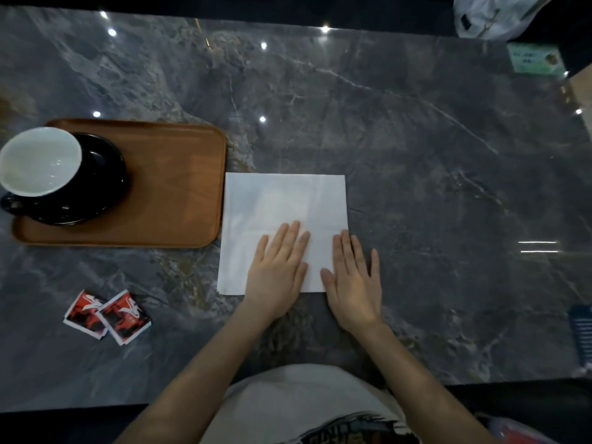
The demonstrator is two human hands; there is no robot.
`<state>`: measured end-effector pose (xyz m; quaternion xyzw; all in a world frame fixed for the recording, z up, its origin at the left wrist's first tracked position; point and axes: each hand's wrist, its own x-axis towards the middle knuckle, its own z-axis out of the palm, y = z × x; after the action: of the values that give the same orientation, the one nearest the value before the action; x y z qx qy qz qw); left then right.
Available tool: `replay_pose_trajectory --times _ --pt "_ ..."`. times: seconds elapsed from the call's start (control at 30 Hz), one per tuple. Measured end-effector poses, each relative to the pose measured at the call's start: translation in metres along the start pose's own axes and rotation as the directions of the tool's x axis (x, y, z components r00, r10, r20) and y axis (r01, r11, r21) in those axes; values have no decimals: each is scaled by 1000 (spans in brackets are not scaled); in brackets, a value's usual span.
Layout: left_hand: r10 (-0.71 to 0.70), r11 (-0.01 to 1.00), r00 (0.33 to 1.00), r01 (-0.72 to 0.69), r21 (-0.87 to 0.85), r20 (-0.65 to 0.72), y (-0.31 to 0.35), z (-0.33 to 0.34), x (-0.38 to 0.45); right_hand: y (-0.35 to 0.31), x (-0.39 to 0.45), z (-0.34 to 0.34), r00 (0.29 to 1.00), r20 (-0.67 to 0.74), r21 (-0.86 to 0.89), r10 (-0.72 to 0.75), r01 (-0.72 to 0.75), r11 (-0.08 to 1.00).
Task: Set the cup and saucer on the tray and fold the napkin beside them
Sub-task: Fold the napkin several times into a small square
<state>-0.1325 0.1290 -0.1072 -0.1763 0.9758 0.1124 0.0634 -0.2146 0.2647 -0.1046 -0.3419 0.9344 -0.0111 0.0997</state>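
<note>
A brown wooden tray (pixel 179 187) lies at the left of the grey marble table. On its left part stands a black saucer (pixel 105 193) carrying a black cup with a white inside (pixel 40 161). A white napkin (pixel 282 203) lies spread flat on the table just right of the tray. My left hand (pixel 277 274) rests flat, palm down, on the napkin's near middle. My right hand (pixel 354 283) lies flat on the napkin's near right corner, partly on the table. Neither hand holds anything.
Two red and white sachets (pixel 107 315) lie near the front left of the table (pixel 416 155). A white bag (pixel 490 17) and a green card (pixel 535 59) sit at the far right corner. A dark object (pixel 581 334) lies at the right edge.
</note>
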Motion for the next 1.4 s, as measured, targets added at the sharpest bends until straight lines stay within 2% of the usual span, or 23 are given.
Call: replay_pose_trajectory --times 0.17,0.3,0.37,0.47,0.57,0.67,0.77,0.93,1.17,1.4 --pt "-239 969 969 233 -83 -68 -25 -5 -12 0 -2 0 1000 -8 5 -10 10 1000" --pt "-270 962 963 268 -58 -26 -23 -15 -13 1 -1 0 999 -40 55 -16 18 998" --pt "-284 957 959 285 -52 17 -23 -27 -7 0 2 -3 994 -104 75 -24 32 997" --pt "-220 975 974 217 -51 -57 -36 -54 14 2 23 -20 973 -230 213 -7 58 975" --pt "-47 996 995 39 -84 -89 -58 -82 50 3 62 -47 956 -281 299 -83 169 939" --pt "58 996 998 -58 -75 1 -75 -102 89 3 107 -68 976 -97 295 -196 216 931" --pt "122 992 982 -125 16 141 -85 -110 117 6 142 -79 958 38 226 -283 267 937" --pt "24 996 952 -50 77 304 -95 -115 138 14 167 -82 939 199 128 -279 257 958" --pt "-48 997 926 20 78 374 -99 -117 148 17 187 -96 870 374 121 -321 297 947" --pt "-76 995 898 43 86 433 -98 -119 153 10 197 -103 837 445 52 -318 330 942"
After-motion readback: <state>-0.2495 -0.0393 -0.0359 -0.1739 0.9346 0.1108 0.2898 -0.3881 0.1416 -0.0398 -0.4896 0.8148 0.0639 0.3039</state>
